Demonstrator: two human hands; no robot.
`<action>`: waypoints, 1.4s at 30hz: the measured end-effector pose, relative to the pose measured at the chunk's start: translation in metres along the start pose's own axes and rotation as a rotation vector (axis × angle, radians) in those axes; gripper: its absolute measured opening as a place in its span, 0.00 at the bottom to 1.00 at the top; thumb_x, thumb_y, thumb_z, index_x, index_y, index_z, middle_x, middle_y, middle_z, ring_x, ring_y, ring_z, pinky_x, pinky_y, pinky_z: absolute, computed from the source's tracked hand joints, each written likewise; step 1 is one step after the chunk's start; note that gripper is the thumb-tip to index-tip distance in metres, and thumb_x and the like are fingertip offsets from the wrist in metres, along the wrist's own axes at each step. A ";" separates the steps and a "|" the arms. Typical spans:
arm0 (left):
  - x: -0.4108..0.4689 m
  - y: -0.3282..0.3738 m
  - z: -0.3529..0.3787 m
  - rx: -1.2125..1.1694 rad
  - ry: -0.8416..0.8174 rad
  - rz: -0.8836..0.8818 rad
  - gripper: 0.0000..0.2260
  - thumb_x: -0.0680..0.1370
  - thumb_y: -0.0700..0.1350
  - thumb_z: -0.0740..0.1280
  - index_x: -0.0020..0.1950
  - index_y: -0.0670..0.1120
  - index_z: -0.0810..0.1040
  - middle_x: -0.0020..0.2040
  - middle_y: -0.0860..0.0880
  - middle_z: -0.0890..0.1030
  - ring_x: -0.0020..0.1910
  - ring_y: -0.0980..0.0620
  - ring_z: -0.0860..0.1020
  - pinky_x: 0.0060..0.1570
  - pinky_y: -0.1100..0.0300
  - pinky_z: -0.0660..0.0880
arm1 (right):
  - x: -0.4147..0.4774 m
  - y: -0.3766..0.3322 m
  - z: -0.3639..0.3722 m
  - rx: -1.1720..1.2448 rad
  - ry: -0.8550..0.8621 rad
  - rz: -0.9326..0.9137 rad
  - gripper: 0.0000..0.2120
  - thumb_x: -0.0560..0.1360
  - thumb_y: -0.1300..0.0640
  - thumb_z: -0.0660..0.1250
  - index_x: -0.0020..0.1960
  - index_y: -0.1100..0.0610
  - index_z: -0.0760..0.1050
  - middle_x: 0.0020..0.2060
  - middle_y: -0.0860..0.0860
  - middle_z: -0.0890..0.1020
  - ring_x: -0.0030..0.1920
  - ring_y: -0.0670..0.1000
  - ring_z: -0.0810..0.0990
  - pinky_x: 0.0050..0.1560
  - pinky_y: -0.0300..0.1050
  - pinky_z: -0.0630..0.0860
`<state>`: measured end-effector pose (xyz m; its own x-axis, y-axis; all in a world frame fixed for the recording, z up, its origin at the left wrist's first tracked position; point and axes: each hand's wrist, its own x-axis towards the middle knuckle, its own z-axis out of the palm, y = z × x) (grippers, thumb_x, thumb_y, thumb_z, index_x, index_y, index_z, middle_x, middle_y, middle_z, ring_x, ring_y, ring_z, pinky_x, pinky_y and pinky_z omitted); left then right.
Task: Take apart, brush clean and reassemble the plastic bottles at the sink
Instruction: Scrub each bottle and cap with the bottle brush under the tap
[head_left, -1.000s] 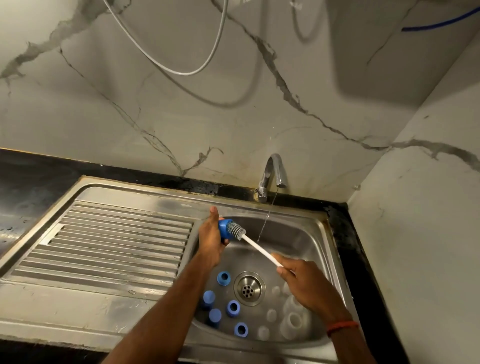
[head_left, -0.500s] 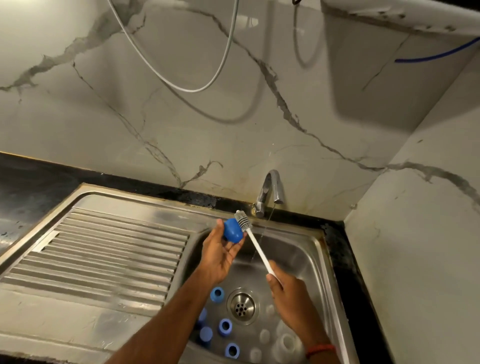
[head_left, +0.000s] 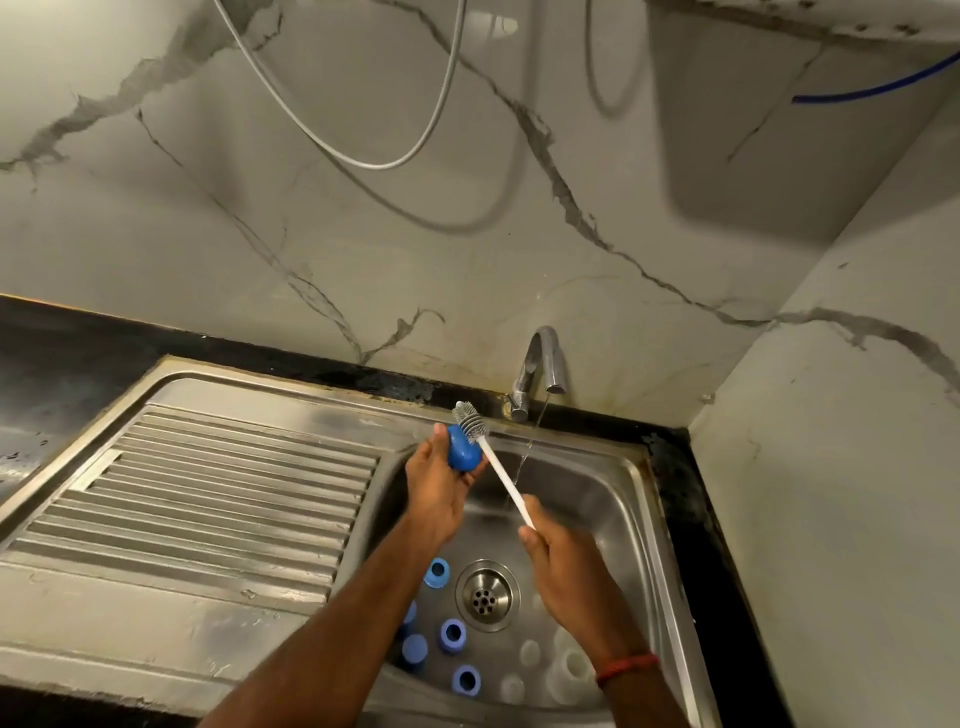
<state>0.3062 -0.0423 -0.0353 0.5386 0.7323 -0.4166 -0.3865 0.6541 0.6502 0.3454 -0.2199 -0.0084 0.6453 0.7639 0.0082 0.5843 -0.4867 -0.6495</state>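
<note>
**Brush meets a blue cap over the sink**

On the left is the ribbed board (head_left: 208, 493), where things can dry. Just right of it, the left hand (head_left: 439, 488) is held up over the sink (head_left: 613, 499). Its thumb and fingers curl round one blue cap (head_left: 464, 453).

The brush (head_left: 498, 475) is long and thin. It slants from low on the right up to the left. Its gray bristle end points up at the back wall and sits right at the top edge of the cap. Its white stick runs down into the right hand (head_left: 566, 566), whose fingers wrap round the low end.

Down in the sink lie five more caps (head_left: 452, 635), all blue, to the left of the drain (head_left: 487, 595). One of them is partly hidden by the left arm. So there are six caps in all.

At the back stands one tap (head_left: 540, 364). A thin line of water (head_left: 530, 441) falls from it, just right of the brush.

The pale bottles (head_left: 571, 670) lie low on the right side of the sink, under the right arm. At least three show, but they are too blurry to count well.

One red band (head_left: 626, 667) goes round the right wrist.
</note>
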 end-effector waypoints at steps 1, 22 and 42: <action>0.007 0.006 0.000 -0.016 0.036 0.003 0.12 0.84 0.50 0.62 0.59 0.42 0.76 0.59 0.38 0.81 0.56 0.42 0.82 0.54 0.48 0.81 | -0.003 0.001 -0.001 0.011 -0.022 -0.014 0.19 0.83 0.52 0.60 0.74 0.46 0.69 0.33 0.47 0.77 0.33 0.43 0.77 0.36 0.38 0.75; 0.011 -0.006 -0.007 -0.149 0.067 -0.182 0.30 0.70 0.67 0.73 0.56 0.43 0.81 0.42 0.45 0.83 0.39 0.50 0.81 0.44 0.56 0.78 | -0.003 -0.015 0.013 -0.052 -0.025 -0.016 0.20 0.83 0.51 0.59 0.75 0.47 0.67 0.38 0.50 0.79 0.39 0.47 0.79 0.41 0.43 0.75; 0.008 0.012 -0.007 -0.229 -0.005 -0.276 0.43 0.73 0.77 0.54 0.63 0.41 0.79 0.53 0.41 0.85 0.54 0.46 0.83 0.58 0.54 0.76 | 0.001 -0.015 0.009 0.035 -0.042 0.066 0.19 0.83 0.52 0.60 0.73 0.51 0.70 0.52 0.53 0.84 0.52 0.49 0.82 0.52 0.41 0.75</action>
<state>0.3005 -0.0268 -0.0351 0.6494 0.5218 -0.5532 -0.3837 0.8529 0.3541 0.3328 -0.2076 -0.0052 0.6601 0.7482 -0.0670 0.5230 -0.5218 -0.6739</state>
